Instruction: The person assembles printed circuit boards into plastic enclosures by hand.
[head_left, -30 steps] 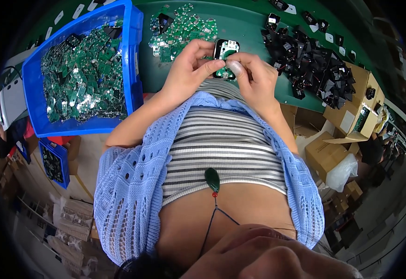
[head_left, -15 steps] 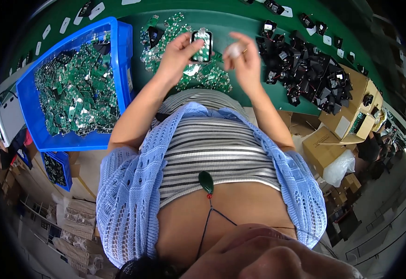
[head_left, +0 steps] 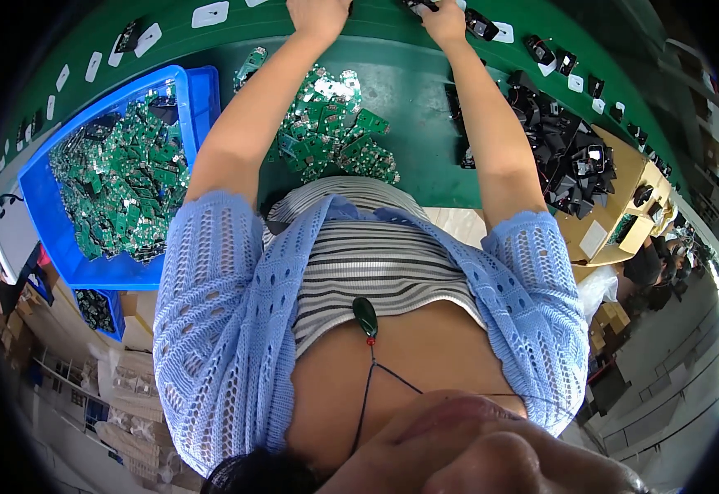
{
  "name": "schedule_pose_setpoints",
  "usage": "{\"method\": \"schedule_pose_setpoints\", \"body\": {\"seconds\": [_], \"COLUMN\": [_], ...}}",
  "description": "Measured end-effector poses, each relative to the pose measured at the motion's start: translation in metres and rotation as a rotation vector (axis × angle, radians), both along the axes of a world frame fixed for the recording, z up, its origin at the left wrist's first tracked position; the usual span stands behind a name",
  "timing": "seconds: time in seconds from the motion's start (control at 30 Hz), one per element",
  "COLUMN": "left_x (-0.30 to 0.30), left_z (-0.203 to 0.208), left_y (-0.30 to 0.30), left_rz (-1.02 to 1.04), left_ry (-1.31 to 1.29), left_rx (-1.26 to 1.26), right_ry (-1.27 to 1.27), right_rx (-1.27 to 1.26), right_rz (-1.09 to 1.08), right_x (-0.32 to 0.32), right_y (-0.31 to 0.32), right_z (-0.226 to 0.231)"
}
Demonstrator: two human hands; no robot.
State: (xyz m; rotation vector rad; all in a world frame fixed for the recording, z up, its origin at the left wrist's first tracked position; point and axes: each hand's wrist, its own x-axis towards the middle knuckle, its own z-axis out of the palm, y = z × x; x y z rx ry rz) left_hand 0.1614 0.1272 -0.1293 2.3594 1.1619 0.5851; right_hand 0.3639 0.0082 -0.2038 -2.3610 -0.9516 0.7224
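Note:
Both my arms reach far forward over the green belt. My left hand (head_left: 318, 18) is at the upper edge of the picture, its fingers cut off by the frame. A dark edge of some part shows beside it. To the right, my right hand (head_left: 444, 23) has its fingers closed on a black plastic housing (head_left: 420, 6), partly cut off by the frame. Another black housing (head_left: 480, 25) lies just right of that hand. Below, between my forearms, a loose pile of green circuit boards (head_left: 335, 132) covers part of the green tabletop (head_left: 421, 107).
A blue bin (head_left: 121, 276) full of green circuit boards stands at my left. Several black housings (head_left: 574, 156) are heaped at my right, next to an open cardboard box (head_left: 623, 185). White cards (head_left: 210, 15) and black parts line the curved green belt (head_left: 170, 49).
Both hands have moved forward from above the board pile to the belt. The black-framed part with a green board, held earlier in my left hand, is no longer clearly visible. My right hand now grips a black housing.

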Motion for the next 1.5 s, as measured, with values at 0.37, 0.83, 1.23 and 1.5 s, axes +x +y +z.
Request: {"method": "schedule_pose_setpoints", "body": {"seconds": [0.37, 0.83, 1.23, 1.5], "left_x": [-0.103, -0.196, -0.176, -0.166], "left_z": [0.032, 0.053, 0.102, 0.135], "left_y": [-0.131, -0.142, -0.146, -0.166], "left_rz": [-0.117, 0.262, -0.060, -0.263], "left_ry": [-0.611, -0.381, -0.405, -0.543], "left_rx": [-1.270, -1.496, -1.103, -1.098], "right_ry": [-0.126, -0.230, 0.065, 0.504], "right_rx": [0.362, -0.047, 0.426, 0.613], "right_rz": [0.123, 0.169, 0.005, -0.080], "right_x": [-0.198, -0.203, -0.201, -0.224], "right_y": [-0.097, -0.147, -0.156, -0.151], "right_z": [0.132, 0.074, 0.133, 0.206]}}
